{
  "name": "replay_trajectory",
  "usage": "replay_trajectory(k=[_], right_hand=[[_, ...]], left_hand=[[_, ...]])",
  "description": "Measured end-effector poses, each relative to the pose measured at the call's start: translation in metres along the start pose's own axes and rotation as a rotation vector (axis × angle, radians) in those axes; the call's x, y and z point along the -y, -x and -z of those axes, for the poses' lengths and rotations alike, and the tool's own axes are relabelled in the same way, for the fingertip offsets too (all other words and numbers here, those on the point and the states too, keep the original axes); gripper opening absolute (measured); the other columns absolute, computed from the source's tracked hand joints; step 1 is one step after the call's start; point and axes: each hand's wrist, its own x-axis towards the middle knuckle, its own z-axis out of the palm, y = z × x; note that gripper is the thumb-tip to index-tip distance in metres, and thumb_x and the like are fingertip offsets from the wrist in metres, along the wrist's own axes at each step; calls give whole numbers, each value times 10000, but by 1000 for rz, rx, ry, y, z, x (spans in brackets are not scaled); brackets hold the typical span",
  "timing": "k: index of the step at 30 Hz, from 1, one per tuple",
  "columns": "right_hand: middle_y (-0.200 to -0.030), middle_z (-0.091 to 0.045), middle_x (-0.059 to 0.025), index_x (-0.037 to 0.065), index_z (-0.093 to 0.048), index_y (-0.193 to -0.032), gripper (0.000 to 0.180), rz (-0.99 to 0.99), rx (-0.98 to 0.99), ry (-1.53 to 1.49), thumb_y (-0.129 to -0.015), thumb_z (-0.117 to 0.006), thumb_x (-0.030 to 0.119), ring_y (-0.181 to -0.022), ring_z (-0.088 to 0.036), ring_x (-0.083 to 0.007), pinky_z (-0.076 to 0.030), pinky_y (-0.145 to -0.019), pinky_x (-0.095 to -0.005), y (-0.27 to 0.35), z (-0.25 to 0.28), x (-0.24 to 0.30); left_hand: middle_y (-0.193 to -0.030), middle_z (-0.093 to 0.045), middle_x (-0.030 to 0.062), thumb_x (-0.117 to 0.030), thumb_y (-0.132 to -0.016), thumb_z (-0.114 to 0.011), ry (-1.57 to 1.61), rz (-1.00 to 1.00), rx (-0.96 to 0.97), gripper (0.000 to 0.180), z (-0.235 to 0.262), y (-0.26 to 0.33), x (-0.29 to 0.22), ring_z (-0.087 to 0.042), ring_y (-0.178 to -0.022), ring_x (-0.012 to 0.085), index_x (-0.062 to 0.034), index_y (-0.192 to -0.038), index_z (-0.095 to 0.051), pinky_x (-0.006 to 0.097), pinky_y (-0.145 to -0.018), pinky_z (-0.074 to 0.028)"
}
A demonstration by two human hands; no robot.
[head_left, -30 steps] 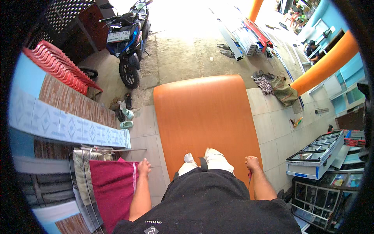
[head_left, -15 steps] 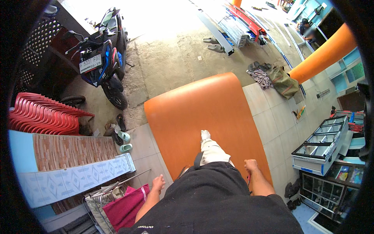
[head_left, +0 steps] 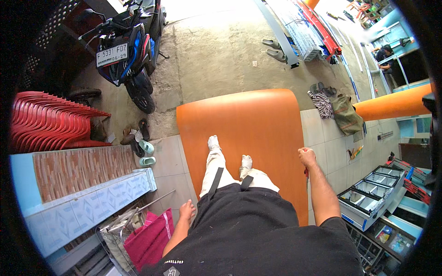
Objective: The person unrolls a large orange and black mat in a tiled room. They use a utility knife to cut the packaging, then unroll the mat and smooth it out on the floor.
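I stand in white socks on a large orange-brown flexible sheet (head_left: 258,115), its far edge curling up off the floor. At the sheet's right edge, my right hand (head_left: 307,157) is closed in a fist. A small red-handled tool (head_left: 307,173) shows just below that fist; its exact kind is too small to make out. My left hand (head_left: 187,210) hangs beside my left hip with loosely curled fingers and nothing visible in it. Close to it lies a thin metal rod (head_left: 161,197), and below is a magenta cloth (head_left: 148,239) on a rack.
A motorcycle (head_left: 124,57) stands at the far left, behind stacked red chairs (head_left: 55,122). Sandals (head_left: 146,147) sit by a tiled ledge (head_left: 87,198). To the right are a green bag (head_left: 347,115), an orange pillar (head_left: 391,106) and metal frames (head_left: 373,191). Another person (head_left: 384,57) sits far right.
I have stepped forward on the sheet, and both socked feet now show. My right hand has swung forward and out to the sheet's right edge, the red-handled tool still in it.
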Motion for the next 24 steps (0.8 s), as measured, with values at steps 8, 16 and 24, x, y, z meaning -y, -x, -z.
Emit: replay_trajectory(k=[8, 16, 24], right_hand=[[-854, -720, -110, -12, -711, -1011, 333, -55, -37, -151, -838, -679, 271, -793, -675, -195, -542, -725, -344, 59, -23, 117], [-782, -703, -120, -7, -710, -927, 301, -267, -147, -246, -827, -696, 276, -757, -672, -211, -539, -694, -364, 74, -53, 60], [-744, -701, -152, 23, -689, -769, 286, -497, -106, -192, -827, -675, 303, -754, -679, -298, -518, -704, -424, 119, -135, -29]], left_hand=[[-1116, -651, 101, -468, -957, -572, -59, 49, 2, 528, 71, -77, -131, -650, -885, 239, -72, -1307, -555, 439, -737, -507], [-1024, -655, 7, -480, -937, -594, 50, -251, -63, 412, 153, -125, -313, -642, -885, 165, -140, -1172, -599, 386, -710, -486], [-960, -654, 16, -460, -936, -599, -163, -296, -74, 402, 107, -117, -416, -641, -775, 156, -104, -1120, -632, 339, -592, -485]])
